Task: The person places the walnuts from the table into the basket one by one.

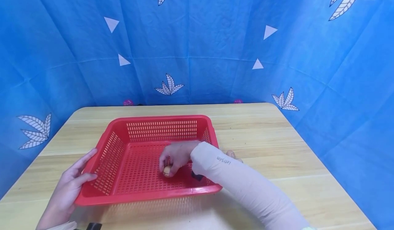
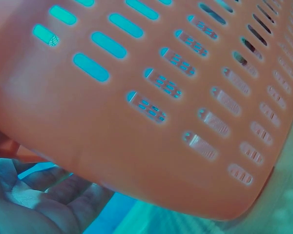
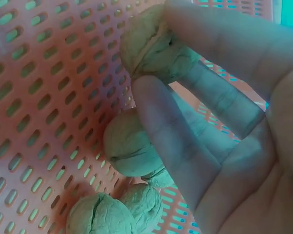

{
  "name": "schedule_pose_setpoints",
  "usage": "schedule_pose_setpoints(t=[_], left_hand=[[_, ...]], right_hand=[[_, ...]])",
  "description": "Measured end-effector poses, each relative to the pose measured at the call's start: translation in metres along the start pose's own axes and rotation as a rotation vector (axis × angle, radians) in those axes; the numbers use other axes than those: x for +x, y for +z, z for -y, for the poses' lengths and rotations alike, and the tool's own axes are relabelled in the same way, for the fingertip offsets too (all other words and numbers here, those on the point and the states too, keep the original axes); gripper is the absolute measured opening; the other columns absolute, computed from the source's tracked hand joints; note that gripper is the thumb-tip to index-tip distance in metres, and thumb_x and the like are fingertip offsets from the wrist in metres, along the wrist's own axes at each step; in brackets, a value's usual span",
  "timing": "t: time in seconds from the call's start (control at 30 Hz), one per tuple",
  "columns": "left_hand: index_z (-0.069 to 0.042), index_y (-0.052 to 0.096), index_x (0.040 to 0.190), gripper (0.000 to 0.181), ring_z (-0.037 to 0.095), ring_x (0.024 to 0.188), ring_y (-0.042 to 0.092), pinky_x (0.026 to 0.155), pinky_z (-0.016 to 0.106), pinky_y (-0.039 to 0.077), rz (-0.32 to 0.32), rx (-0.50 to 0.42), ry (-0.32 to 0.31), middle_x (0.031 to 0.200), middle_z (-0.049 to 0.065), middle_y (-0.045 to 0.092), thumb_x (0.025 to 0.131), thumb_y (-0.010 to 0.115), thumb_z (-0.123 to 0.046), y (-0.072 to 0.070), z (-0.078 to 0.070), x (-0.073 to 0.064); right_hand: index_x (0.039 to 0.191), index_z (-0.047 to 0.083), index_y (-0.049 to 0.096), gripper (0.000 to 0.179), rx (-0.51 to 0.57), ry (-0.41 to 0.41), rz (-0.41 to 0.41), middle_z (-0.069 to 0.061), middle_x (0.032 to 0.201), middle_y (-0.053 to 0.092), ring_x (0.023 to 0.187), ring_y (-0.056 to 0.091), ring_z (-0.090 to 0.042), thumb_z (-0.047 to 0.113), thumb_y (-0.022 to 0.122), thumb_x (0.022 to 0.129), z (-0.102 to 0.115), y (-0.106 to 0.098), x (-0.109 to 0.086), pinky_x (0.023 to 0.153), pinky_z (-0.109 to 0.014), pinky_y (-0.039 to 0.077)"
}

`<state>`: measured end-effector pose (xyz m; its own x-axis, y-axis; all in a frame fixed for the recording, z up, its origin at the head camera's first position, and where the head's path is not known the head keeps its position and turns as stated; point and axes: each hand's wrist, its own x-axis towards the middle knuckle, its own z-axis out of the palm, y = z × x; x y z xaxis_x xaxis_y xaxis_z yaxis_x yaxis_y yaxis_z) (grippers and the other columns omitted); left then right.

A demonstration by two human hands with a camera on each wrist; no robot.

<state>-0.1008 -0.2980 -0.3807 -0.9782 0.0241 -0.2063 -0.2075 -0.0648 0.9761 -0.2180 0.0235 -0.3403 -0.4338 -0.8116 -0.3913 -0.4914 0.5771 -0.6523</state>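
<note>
A red plastic basket (image 1: 147, 197) with slotted walls stands on the table. My left hand (image 1: 66, 185) holds its left rim, the thumb over the edge; the left wrist view shows the fingers (image 2: 90, 202) at the rim beside the slotted wall. Inside the basket, my right hand (image 1: 176, 156) pinches a walnut (image 1: 167, 170) between thumb and fingers. Close up in the right wrist view, that walnut (image 3: 151, 46) is light brown and ridged. Near it, more walnuts (image 3: 129, 141) lie against the slotted plastic, partly hidden by the fingers.
A couple of walnuts (image 1: 231, 153) show just right of the basket, partly covered by the right sleeve (image 1: 240, 178). The light wooden table (image 1: 261, 130) extends around the basket. Behind it hangs a blue cloth (image 1: 209, 45) with leaf and triangle prints.
</note>
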Motion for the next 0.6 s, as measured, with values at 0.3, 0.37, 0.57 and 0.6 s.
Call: schedule_pose_setpoints(t=[0.3, 0.37, 0.57, 0.6], left_hand=[[-0.036, 0.017, 0.155, 0.076, 0.003, 0.098, 0.062, 0.078, 0.037, 0.057, 0.007, -0.035, 0.004, 0.126, -0.020, 0.045, 0.097, 0.055, -0.004, -0.0001, 0.0006, -0.0004], [-0.036, 0.017, 0.156, 0.076, 0.004, 0.098, 0.062, 0.077, 0.037, 0.057, 0.006, -0.035, 0.006, 0.125, -0.020, 0.046, 0.097, 0.055, -0.004, 0.0003, 0.0004, -0.0008], [-0.035, 0.017, 0.156, 0.075, 0.004, 0.098, 0.062, 0.077, 0.037, 0.057, 0.011, -0.041, 0.021, 0.125, -0.020, 0.048, 0.098, 0.053, -0.003, 0.0010, 0.0005, -0.0010], [-0.035, 0.018, 0.156, 0.074, 0.004, 0.098, 0.063, 0.077, 0.037, 0.057, 0.013, -0.041, 0.023, 0.125, -0.020, 0.048, 0.098, 0.053, -0.004, 0.0009, 0.0007, -0.0006]], right_hand=[[0.099, 0.022, 0.076, 0.026, -0.001, -0.034, 0.040, 0.013, 0.098, 0.065, 0.090, 0.061, -0.006, 0.015, 0.083, 0.076, 0.0000, 0.0017, 0.0023, 0.078, -0.023, 0.052], [0.098, 0.023, 0.076, 0.026, -0.026, -0.027, 0.037, 0.013, 0.097, 0.064, 0.089, 0.061, -0.006, 0.016, 0.084, 0.075, 0.0009, 0.0023, 0.0027, 0.076, -0.022, 0.052], [0.094, 0.026, 0.076, 0.025, -0.054, 0.016, 0.031, 0.014, 0.095, 0.064, 0.086, 0.062, -0.006, 0.018, 0.086, 0.072, 0.0034, 0.0049, 0.0023, 0.074, -0.023, 0.053], [0.094, 0.026, 0.076, 0.025, -0.059, 0.019, 0.029, 0.014, 0.095, 0.064, 0.086, 0.062, -0.006, 0.018, 0.086, 0.072, 0.0035, 0.0050, 0.0020, 0.075, -0.023, 0.053]])
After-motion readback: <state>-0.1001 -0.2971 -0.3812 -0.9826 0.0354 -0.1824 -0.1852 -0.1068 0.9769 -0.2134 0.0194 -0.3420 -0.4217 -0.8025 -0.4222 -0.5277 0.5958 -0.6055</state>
